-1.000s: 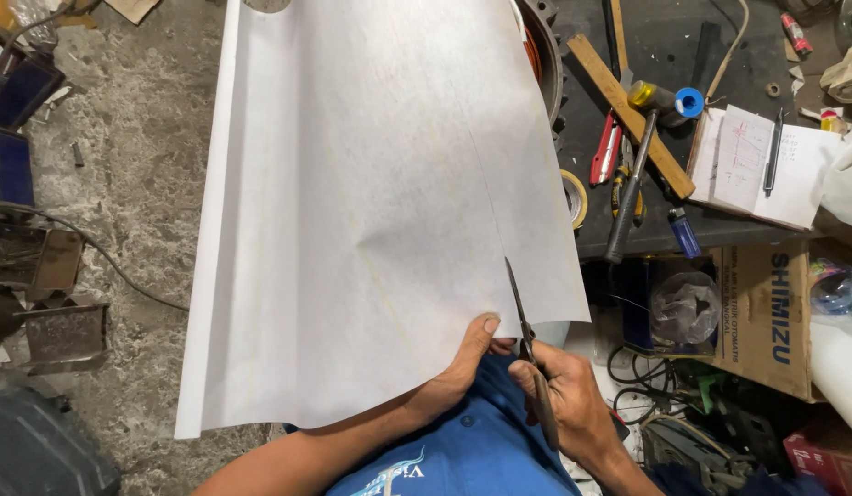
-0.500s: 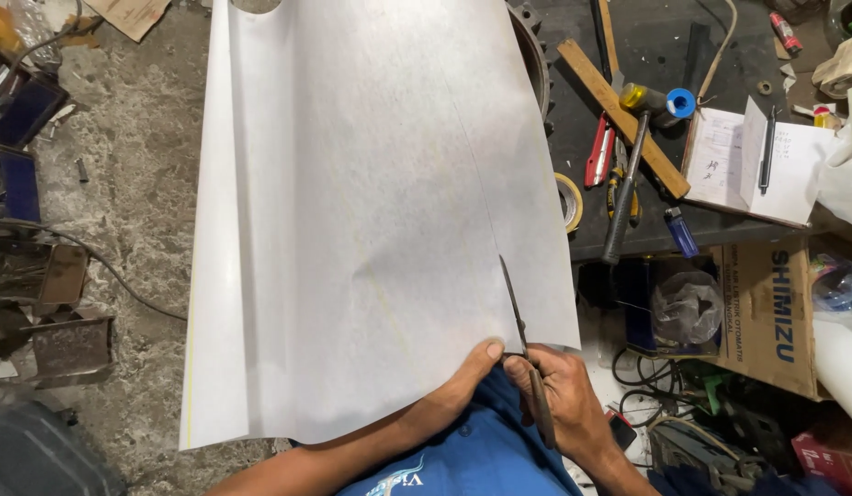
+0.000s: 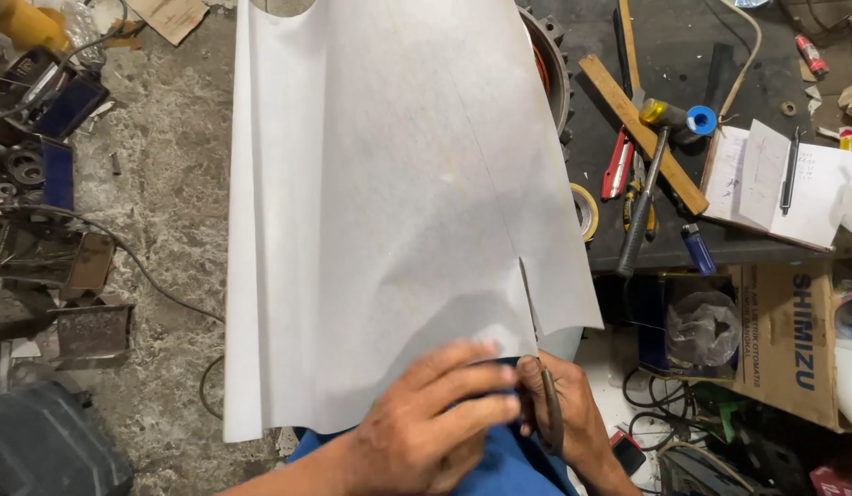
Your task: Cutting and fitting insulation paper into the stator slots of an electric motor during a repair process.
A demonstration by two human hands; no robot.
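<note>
**Both hands at the near edge of the cut sheet**

Grip first: the left hand (image 3: 435, 418) lay flat with its fingers stretched rightward over the near edge of the large white paper sheet (image 3: 380, 211), pressing it against the blue garment (image 3: 508, 464) below rather than pinching it. Just beside it, the right hand (image 3: 559, 413) was closed round the handles of a pair of scissors (image 3: 550, 413); only a dark loop showed between the fingers, and the blades were hidden, so how far they stood apart could not be told.

From both hands the sheet ran straight away, its long axis pointing from the body toward the top of the view, with the right portion draped over the dark worktop (image 3: 720, 37). A short slit (image 3: 527, 298) opened from the near edge on the sheet's right side, and a faint drawn line continued beyond it up the paper. That slit lay ahead of the right hand and slightly above it, so the scissor hand was the nearer one, while the left hand sat to the slit's left.

Farther off on the worktop lay a hammer (image 3: 648, 188), a wooden ruler (image 3: 642, 133), a red utility knife (image 3: 617, 165), a roll of tape (image 3: 586, 211) and an open notebook (image 3: 766, 179) with a pen (image 3: 789, 170). A cardboard box (image 3: 793, 340) stood below, and rough concrete floor (image 3: 159, 184) spread to the left.
</note>
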